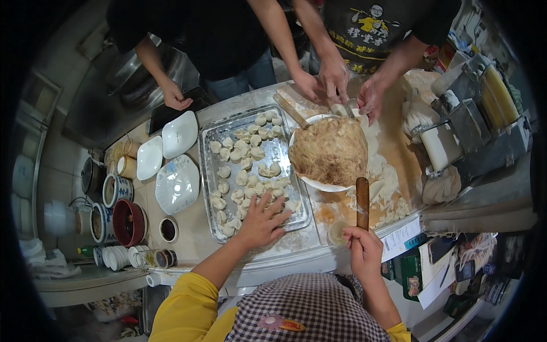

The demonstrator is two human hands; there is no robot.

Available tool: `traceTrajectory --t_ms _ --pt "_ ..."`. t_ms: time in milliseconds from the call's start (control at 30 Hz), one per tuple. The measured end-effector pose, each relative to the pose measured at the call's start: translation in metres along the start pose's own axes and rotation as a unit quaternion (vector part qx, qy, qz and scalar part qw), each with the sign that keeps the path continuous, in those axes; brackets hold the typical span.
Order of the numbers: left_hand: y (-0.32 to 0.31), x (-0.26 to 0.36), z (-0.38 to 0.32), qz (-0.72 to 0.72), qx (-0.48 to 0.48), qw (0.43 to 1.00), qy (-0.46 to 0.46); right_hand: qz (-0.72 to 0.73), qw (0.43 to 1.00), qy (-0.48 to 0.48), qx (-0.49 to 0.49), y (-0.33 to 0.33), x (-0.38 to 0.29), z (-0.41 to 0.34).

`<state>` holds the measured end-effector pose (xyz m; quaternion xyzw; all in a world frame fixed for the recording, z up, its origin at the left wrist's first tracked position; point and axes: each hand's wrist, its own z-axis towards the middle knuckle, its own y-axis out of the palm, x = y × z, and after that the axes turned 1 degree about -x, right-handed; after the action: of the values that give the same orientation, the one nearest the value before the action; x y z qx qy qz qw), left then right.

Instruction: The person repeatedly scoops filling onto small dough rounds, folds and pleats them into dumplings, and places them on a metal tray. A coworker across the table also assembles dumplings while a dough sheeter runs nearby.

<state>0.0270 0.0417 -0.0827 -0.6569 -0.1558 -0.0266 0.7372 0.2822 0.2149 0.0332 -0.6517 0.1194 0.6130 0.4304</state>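
My left hand (261, 222) is spread flat, fingers apart, over the near edge of a metal tray (206, 171). Beneath and around its fingers sit wrapped dumplings (243, 149), dusted with flour; whether the palm presses on any is hidden. My right hand (365, 250) grips the lower end of a brown wooden handle (362, 203), which points away from me; what the handle belongs to cannot be seen. Just beyond stands a white bowl (318, 184) heaped with minced filling (331, 151), a second wooden handle (290, 110) stuck in it. Dough sheets (380, 171) lie right of the bowl.
Across the table, two people stand; one's floury hands (369, 98) work beside the bowl. White dishes (177, 184), a dark sauce cup (169, 229) and a red bowl (128, 222) stand left. A metal dough machine (466, 124) occupies the right. A small round cup (337, 233) sits near my right hand.
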Motion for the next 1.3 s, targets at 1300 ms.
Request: traceTrajectory --t_ms 1300 --pt "0.002 0.040 0.036 -0.028 0.014 0.999 -0.006 -0.235 0.925 0.180 -0.240 -0.043 0.061 0.057"
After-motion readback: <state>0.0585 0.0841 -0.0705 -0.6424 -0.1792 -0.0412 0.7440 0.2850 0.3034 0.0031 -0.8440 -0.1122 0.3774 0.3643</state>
